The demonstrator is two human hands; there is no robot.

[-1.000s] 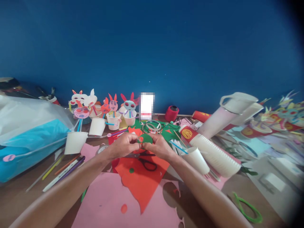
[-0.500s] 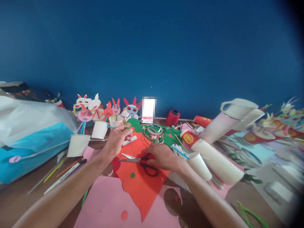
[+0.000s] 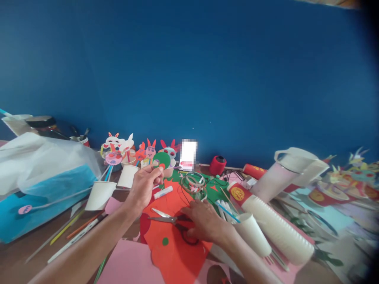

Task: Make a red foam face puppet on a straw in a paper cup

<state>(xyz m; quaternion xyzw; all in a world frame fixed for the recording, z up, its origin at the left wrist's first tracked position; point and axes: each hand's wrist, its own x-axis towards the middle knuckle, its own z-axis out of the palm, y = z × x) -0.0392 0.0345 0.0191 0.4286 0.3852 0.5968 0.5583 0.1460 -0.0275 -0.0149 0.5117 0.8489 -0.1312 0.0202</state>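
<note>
My left hand (image 3: 145, 189) is raised over the middle of the table, pinching a green paper disc (image 3: 164, 157) near its lower edge. A small orange-red paper piece (image 3: 160, 167) shows at the fingertips. My right hand (image 3: 205, 221) rests palm down with its fingers spread over the handles of a pair of scissors (image 3: 168, 217); it hides part of them. The blades lie parted on orange-red paper (image 3: 171, 256). A small green paper dot (image 3: 165, 241) lies below the scissors, and a white glue tube (image 3: 163, 192) lies near my left hand.
Paper cups (image 3: 100, 195) with animal-face cutouts on sticks stand behind left. Stacked paper cups (image 3: 275, 221) lie on the right beside a tall jug (image 3: 275, 177). A tape roll (image 3: 194, 180) and a red cylinder (image 3: 218, 165) are farther back. A blue bag (image 3: 68, 185) sits left.
My left hand has lifted and turned the green disc, which now shows more of its face. The view has tilted up. My right hand stays by the scissors, its fingers slightly shifted.
</note>
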